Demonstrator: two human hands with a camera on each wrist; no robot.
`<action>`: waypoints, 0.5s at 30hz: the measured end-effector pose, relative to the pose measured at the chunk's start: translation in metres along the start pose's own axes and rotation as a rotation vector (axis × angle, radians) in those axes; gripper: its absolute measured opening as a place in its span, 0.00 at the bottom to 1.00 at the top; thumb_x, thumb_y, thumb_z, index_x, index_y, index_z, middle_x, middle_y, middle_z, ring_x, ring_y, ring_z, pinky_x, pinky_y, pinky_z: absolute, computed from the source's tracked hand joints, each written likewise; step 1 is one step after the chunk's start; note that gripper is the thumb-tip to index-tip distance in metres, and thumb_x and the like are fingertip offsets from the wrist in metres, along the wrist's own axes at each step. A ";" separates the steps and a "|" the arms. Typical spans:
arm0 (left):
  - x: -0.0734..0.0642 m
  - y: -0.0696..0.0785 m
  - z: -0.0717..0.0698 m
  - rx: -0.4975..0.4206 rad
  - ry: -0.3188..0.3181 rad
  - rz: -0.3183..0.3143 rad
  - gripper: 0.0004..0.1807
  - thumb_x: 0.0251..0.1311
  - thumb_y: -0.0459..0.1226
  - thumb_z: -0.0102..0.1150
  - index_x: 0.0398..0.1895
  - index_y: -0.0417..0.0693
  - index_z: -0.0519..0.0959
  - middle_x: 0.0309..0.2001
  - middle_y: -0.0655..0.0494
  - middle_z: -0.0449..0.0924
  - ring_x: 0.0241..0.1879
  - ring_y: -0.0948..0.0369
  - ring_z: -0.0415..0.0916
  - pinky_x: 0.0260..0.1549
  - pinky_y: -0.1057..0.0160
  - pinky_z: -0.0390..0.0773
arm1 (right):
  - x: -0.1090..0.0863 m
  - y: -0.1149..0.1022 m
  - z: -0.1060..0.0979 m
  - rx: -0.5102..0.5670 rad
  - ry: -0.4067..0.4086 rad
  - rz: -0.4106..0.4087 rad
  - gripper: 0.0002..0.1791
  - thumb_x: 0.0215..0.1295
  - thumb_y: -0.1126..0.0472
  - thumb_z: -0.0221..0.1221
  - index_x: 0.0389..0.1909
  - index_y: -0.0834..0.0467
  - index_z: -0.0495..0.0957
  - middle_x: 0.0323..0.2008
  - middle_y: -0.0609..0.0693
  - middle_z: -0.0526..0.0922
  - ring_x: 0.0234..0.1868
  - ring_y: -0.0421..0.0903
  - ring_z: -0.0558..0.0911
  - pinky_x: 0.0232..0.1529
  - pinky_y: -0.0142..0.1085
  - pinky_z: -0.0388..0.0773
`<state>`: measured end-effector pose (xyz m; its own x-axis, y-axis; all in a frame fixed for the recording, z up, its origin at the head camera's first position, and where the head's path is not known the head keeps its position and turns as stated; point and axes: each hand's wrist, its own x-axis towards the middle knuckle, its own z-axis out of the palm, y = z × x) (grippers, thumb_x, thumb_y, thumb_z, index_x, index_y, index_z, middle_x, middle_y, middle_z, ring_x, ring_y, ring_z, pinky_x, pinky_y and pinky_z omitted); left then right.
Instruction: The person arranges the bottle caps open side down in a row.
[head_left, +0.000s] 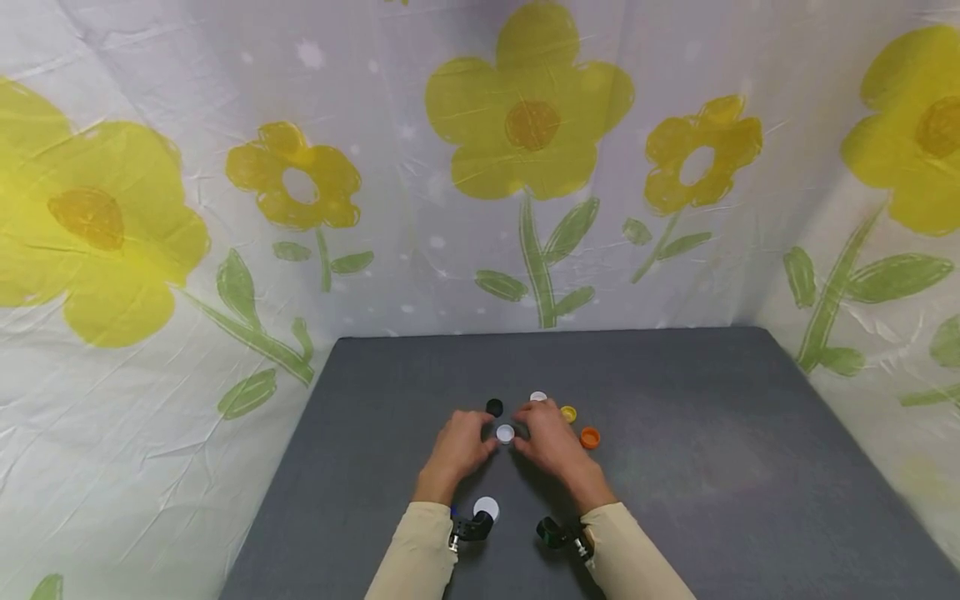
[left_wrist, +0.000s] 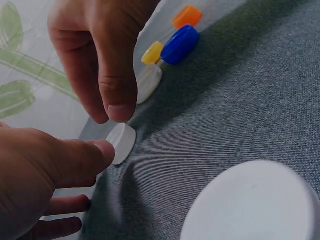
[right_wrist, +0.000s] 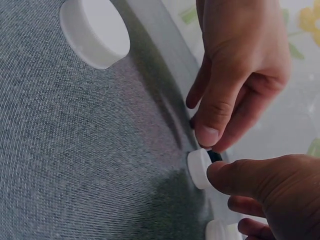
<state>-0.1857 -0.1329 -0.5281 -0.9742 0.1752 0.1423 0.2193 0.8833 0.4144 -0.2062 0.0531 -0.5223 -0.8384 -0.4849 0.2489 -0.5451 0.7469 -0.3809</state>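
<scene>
A small white bottle cap (head_left: 506, 433) lies on the grey table between the two hands, its hollow side up. From the left, my left hand (head_left: 459, 442) reaches in, thumb tip right at the cap's edge. The right hand (head_left: 555, 437) comes in from the other side, and its thumb overlaps the same cap (right_wrist: 198, 169) in the right wrist view. Neither hand encloses it; the fingers are relaxed and bent. Just beyond the left fingertips sits a black cap (head_left: 494, 407). Another white cap (head_left: 538, 397) is partly hidden behind the right hand.
Right of the right hand lie a yellow cap (head_left: 568, 414) and an orange cap (head_left: 590, 437). A blue cap (left_wrist: 180, 44) shows beside them in the left wrist view. Nearer the person is a larger white lid (head_left: 486, 507). A flowered cloth (head_left: 405, 250) hangs behind the table (head_left: 712, 500).
</scene>
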 end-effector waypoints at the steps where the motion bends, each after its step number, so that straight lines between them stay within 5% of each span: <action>1: 0.000 0.000 0.001 0.006 0.004 0.002 0.19 0.54 0.41 0.74 0.50 0.47 0.86 0.45 0.48 0.87 0.47 0.48 0.84 0.44 0.47 0.81 | 0.000 0.000 0.001 0.002 0.002 0.002 0.16 0.55 0.61 0.73 0.44 0.60 0.87 0.46 0.56 0.86 0.52 0.60 0.79 0.56 0.51 0.76; 15: 0.003 0.003 0.010 0.081 0.054 -0.001 0.08 0.51 0.41 0.75 0.35 0.54 0.89 0.35 0.54 0.88 0.38 0.51 0.84 0.35 0.48 0.81 | 0.000 0.003 0.012 0.013 0.018 0.014 0.11 0.55 0.61 0.73 0.40 0.59 0.88 0.44 0.54 0.87 0.50 0.60 0.79 0.54 0.51 0.77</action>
<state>-0.1888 -0.1249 -0.5351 -0.9697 0.1526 0.1906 0.2112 0.9160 0.3411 -0.2075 0.0500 -0.5340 -0.8457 -0.4664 0.2593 -0.5335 0.7472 -0.3963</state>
